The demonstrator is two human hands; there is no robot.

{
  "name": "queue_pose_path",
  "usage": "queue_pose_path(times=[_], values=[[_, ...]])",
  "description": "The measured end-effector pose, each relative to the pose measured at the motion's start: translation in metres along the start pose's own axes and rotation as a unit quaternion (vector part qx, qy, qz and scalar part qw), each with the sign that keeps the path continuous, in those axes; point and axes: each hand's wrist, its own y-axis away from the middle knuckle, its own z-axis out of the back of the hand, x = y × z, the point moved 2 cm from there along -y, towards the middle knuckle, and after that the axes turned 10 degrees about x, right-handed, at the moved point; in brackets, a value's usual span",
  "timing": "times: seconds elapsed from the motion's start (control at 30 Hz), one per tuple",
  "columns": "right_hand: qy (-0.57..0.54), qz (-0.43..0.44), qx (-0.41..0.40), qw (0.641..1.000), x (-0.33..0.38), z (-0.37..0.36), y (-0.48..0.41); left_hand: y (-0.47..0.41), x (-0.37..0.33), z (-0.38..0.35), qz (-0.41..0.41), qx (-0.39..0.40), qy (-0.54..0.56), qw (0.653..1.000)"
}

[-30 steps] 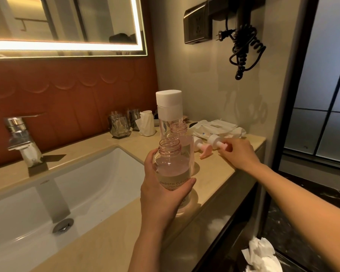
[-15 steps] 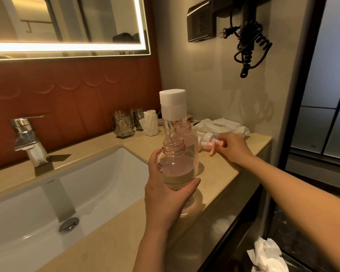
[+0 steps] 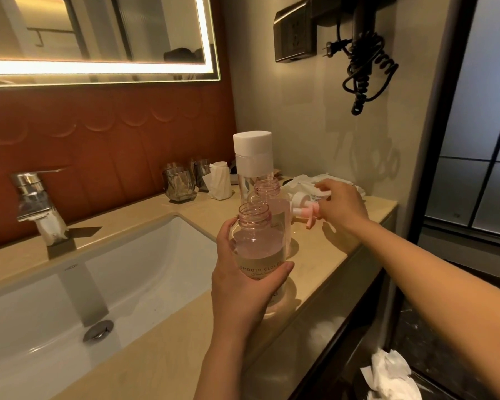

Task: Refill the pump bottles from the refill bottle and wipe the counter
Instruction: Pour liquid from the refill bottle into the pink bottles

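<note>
Left grip (image 3: 243, 287) wraps uncapped pump bottle (image 3: 256, 243), held over table (image 3: 315, 269) edge; right grip (image 3: 341, 206) pinches pump head (image 3: 306, 213), seemingly lifted. Tilting spills pink liquid; swinging pump could topple second open bottle (image 3: 272, 203) behind.

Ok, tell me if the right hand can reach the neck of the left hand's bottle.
Probably yes: the right hand, holding a pump head, is beside the bottle's open neck with nothing seen between them; the left hand grips lower down.
</note>
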Motion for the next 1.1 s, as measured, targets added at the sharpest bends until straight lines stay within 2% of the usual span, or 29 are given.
queue_pose_path(times=[0.07,0.13,0.2,0.3,0.37,0.47,0.73,0.93,1.1], values=[[-0.065,0.032,-0.036,0.997,0.019,0.009,-0.004,0.0,0.001,0.0,0.003,0.001,0.001,1.0],[-0.147,0.066,-0.037,0.986,0.046,0.019,-0.006,0.001,0.0,0.0,0.007,0.002,0.005,1.0],[-0.208,0.074,-0.005,0.975,0.073,0.026,-0.01,0.002,-0.001,0.0,0.01,0.005,0.012,1.0],[-0.252,0.051,0.09,0.962,0.106,0.031,-0.02,0.001,-0.002,-0.001,0.017,0.007,0.021,1.0],[-0.242,0.055,0.129,0.96,0.122,0.032,-0.027,0.001,-0.002,-0.001,0.015,0.007,0.023,1.0],[-0.21,0.07,0.144,0.965,0.139,0.028,-0.035,-0.001,0.0,-0.001,0.014,0.002,0.024,1.0],[-0.061,0.077,0.105,0.99,0.15,0.018,-0.044,-0.003,0.019,-0.005,0.05,-0.018,0.014,0.998],[-0.095,0.091,0.09,0.987,0.153,0.017,-0.043,-0.003,0.012,-0.001,0.058,-0.043,0.008,0.997],[-0.156,0.139,0.062,0.976,0.164,0.028,-0.041,-0.002,0.004,-0.001,0.104,-0.067,0.047,0.991]])
